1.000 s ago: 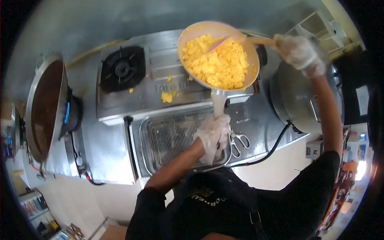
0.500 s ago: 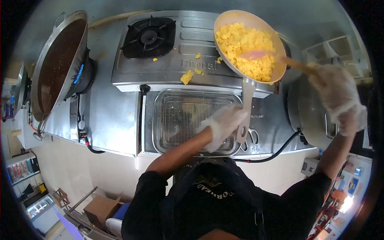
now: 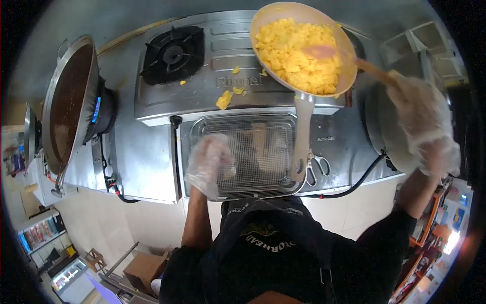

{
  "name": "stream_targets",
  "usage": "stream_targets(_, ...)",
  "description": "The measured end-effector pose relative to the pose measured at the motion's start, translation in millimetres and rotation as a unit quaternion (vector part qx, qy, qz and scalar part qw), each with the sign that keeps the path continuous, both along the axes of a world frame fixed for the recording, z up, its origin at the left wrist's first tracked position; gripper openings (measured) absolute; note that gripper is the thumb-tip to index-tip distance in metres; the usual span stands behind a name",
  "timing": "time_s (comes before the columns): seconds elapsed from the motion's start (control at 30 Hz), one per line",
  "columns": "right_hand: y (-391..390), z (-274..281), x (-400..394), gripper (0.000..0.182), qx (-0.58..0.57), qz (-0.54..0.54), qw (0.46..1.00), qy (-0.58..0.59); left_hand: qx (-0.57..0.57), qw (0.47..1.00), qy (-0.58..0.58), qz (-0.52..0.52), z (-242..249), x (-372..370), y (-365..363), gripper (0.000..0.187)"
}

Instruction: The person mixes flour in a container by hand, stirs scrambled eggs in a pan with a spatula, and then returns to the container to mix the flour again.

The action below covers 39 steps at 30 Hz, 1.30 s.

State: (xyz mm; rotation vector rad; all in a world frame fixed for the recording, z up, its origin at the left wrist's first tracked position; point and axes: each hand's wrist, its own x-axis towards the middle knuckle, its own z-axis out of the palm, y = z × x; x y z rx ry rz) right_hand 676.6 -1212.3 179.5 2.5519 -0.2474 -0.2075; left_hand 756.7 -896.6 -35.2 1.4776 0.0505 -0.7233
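Note:
My right hand (image 3: 422,114), in a clear plastic glove, grips the wooden handle of a spatula (image 3: 377,71). Its pink head rests among yellow scrambled eggs (image 3: 298,53) in a light-coloured frying pan (image 3: 346,76), which sits on the right side of the stove. The pan's beige handle (image 3: 303,126) points toward me, with no hand on it. My left hand (image 3: 210,162), also gloved, is over the left side of a metal tray with a wire rack (image 3: 258,152). Motion blurs its fingers, and I cannot make out anything in them.
Bits of egg (image 3: 224,100) lie on the steel stove top (image 3: 228,61), beside a black burner (image 3: 173,54). Scissors (image 3: 318,169) lie right of the tray. A large wok of dark liquid (image 3: 71,106) stands over a lit flame at left; a big pot (image 3: 392,131) is at right.
My left hand has moved left from beside the pan handle to the tray's left side. My right hand keeps hold of the spatula. The whole view has shifted slightly.

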Motion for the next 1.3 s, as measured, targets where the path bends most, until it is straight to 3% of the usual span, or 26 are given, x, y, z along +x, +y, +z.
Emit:
stream_targets(0.07,-48,-63,-24,0.025,0.06,0.23,0.94,-0.246,-0.116,0.983,0.126,-0.064,0,-19,-35,0.047)
stream_targets(0.1,-36,-63,-7,0.024,-0.007,0.151,0.98,-0.13,-0.195,0.954,0.207,-0.095,-1,-26,-57,0.051)
stream_targets(0.17,-20,-50,22,0.026,-0.091,0.037,0.993,0.071,-0.264,0.895,0.347,-0.095,23,-38,-94,0.044)
stream_targets(0.23,1,-5,14,0.013,0.006,-0.012,0.998,-0.067,-0.332,0.848,0.395,-0.12,22,-37,-117,0.037)
stream_targets(0.27,7,11,13,0.026,0.018,-0.046,0.998,-0.043,-0.365,0.821,0.418,-0.136,19,-35,-127,0.033)
stream_targets(0.33,7,-7,15,0.016,-0.08,0.066,0.995,0.01,-0.397,0.805,0.408,-0.165,-4,-32,-145,0.026)
stream_targets(0.37,-1,-36,23,0.014,-0.027,0.032,0.999,0.027,-0.407,0.797,0.407,-0.183,-11,-33,-150,0.022)
stream_targets(0.4,-10,-64,31,0.013,0.025,-0.005,0.999,0.042,-0.353,0.838,0.375,-0.18,-5,-33,-152,0.018)
stream_targets(0.5,-16,-7,16,0.018,0.043,0.03,0.998,-0.021,-0.239,0.893,0.339,-0.176,14,-33,-149,0.015)
stream_targets(0.53,-2,10,10,0.017,0.017,-0.01,1.0,-0.011,-0.24,0.899,0.326,-0.167,23,-38,-145,0.013)
stream_targets(0.63,-43,-53,-1,0.014,0.001,0.238,0.96,-0.146,-0.2,0.903,0.342,-0.167,20,-42,-146,0.011)
stream_targets(0.67,-35,-70,6,0.011,0.03,0.248,0.947,-0.202,-0.191,0.902,0.349,-0.166,17,-48,-146,0.01)
stream_targets(0.7,-35,-58,3,0.013,0.019,0.123,0.987,-0.106,-0.187,0.903,0.351,-0.165,16,-47,-149,0.01)
stream_targets(0.77,31,27,16,0.023,-0.008,-0.116,0.989,0.091,-0.221,0.895,0.355,-0.155,14,-44,-155,0.009)
stream_targets(0.8,31,31,8,0.026,-0.073,-0.064,0.991,0.092,-0.251,0.885,0.363,-0.148,10,-47,-155,0.009)
stream_targets(0.87,-3,-10,11,0.026,0.018,-0.023,0.998,0.061,-0.352,0.838,0.385,-0.159,-6,-50,-157,0.008)
stream_targets(0.9,-12,-25,13,0.026,0.063,-0.01,0.997,0.046,-0.342,0.839,0.393,-0.154,-6,-53,-158,0.009)
stream_targets(0.97,-2,-16,31,0.027,0.04,-0.097,0.992,0.07,-0.334,0.839,0.401,-0.153,-3,-51,-162,0.009)
stream_targets(1.03,10,-5,45,0.028,0.009,-0.178,0.979,0.098,-0.305,0.873,0.346,-0.155,0,-54,-159,0.012)
stream_targets(1.1,-2,-4,35,0.03,-0.044,-0.087,0.994,0.058,-0.272,0.905,0.29,-0.155,1,-55,-150,0.015)
stream_targets(1.17,11,13,15,0.029,-0.076,-0.002,0.997,0.0,-0.269,0.897,0.306,-0.169,15,-57,-131,0.019)
stream_targets(1.23,18,33,-4,0.023,-0.184,0.123,0.971,-0.094,-0.302,0.88,0.324,-0.173,11,-68,-115,0.023)
stream_targets(1.3,55,55,-6,0.019,-0.122,0.109,0.975,-0.153,-0.346,0.843,0.354,-0.209,8,-76,-105,0.02)
